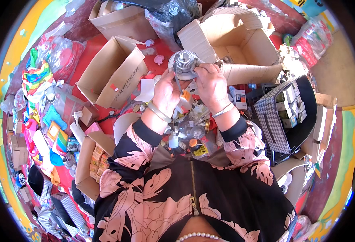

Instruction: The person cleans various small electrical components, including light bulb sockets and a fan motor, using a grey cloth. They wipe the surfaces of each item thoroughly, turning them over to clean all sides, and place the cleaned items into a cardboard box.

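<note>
A round, silver-grey finned fixture, like a downlight with a heat sink (185, 60), is held up between my two hands in front of me. My left hand (167, 93) grips its lower left side, with a thin grey strip or cable hanging by the fingers. At its right edge, my right hand (211, 85) pinches the rim with bent fingers. Below the hands lies a jumble of small parts, among them a clear bulb-like piece (197, 131), a white-tipped lamp piece (173, 140) and an orange round piece (193, 142). The fixture's underside is hidden.
An open carton (113, 72) stands left, and a larger open carton (242, 44) lies beyond my right hand. A houndstooth bin (276, 117) holds several small boxes at right. A carton of small orange boxes (89, 177) is at lower left. Colourful cloths and bags crowd the far left.
</note>
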The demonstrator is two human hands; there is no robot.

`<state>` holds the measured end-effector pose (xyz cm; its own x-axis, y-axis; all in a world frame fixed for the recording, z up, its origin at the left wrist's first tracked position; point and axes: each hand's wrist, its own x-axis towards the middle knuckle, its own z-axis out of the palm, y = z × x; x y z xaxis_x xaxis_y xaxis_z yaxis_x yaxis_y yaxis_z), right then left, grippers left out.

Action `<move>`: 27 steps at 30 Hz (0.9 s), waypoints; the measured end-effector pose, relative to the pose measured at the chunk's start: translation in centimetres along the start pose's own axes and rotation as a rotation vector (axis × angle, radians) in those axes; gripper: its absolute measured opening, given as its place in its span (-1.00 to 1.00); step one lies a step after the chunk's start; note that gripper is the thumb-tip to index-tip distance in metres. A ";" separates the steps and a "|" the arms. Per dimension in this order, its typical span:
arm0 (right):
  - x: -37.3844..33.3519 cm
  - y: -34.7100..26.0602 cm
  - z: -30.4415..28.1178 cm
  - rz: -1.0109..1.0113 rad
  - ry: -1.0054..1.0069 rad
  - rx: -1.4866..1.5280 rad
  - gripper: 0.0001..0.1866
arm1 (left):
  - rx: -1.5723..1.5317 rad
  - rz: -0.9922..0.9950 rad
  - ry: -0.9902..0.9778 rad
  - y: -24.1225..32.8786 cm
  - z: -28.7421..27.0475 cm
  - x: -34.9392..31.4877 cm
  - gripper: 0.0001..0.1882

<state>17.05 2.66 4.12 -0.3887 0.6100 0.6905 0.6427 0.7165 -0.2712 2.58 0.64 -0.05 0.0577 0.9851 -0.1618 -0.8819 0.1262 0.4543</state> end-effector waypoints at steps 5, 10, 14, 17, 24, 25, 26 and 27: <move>0.2 0.6 0.6 -0.023 0.096 0.008 -0.75 | -0.099 0.045 -0.030 -0.2 0.4 -0.3 -0.71; 0.9 7.1 -1.7 0.701 0.301 0.236 -0.80 | -0.100 0.177 -0.174 2.0 1.3 -1.2 -0.65; -0.1 9.9 -3.3 0.844 0.377 0.606 -0.78 | -0.061 0.348 0.222 8.6 -0.1 -0.2 -0.68; -0.6 8.1 -2.3 0.848 0.275 0.788 -0.78 | -0.093 0.511 0.400 15.2 -6.2 0.6 -0.66; -0.2 3.8 -3.3 0.779 0.070 0.932 -0.71 | 0.018 0.771 0.690 25.6 -20.8 1.3 -0.59; 0.5 2.1 -4.2 0.658 -0.020 0.897 -0.69 | -0.003 0.800 0.725 26.2 -22.4 0.7 -0.58; 1.2 -0.2 -5.6 0.534 -0.111 0.857 -0.66 | -0.028 0.823 0.750 26.4 -23.8 0.3 -0.57; 1.6 -1.7 -7.0 0.417 -0.194 0.811 -0.64 | -0.056 0.832 0.765 26.6 -24.9 0.3 -0.56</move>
<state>19.97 0.08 10.37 -0.3811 0.8646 0.3275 0.1261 0.3995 -0.9080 -32.48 1.36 -9.81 -0.8413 0.4286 -0.3295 -0.5335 -0.5595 0.6343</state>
